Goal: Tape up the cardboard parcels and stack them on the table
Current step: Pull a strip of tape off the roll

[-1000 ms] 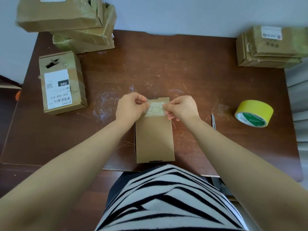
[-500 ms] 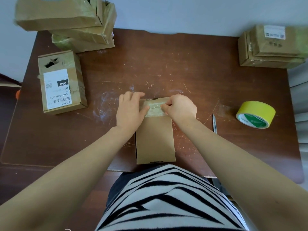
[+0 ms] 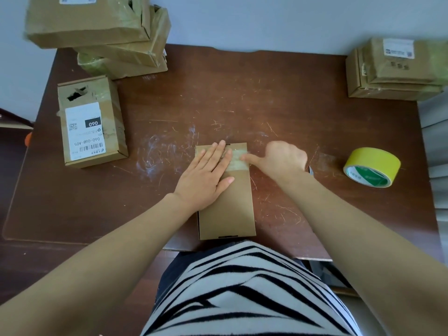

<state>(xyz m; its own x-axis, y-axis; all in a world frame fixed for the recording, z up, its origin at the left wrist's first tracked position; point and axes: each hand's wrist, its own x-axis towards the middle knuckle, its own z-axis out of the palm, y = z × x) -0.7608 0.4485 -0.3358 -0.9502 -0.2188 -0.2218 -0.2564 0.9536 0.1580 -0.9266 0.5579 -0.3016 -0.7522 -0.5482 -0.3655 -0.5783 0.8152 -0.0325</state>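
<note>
At the near edge of the table (image 3: 242, 93) the parcel (image 3: 228, 204) lay under my flat left hand (image 3: 206, 175) while my right hand (image 3: 281, 158), fingers curled, thumbed the tape strip (image 3: 236, 163) down: sealing, I judged, with smoothing its ends next.

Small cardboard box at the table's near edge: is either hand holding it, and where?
Neither grips the box. The left hand lies flat on its far end, over the tape strip; the right hand presses that strip with one fingertip.
</note>
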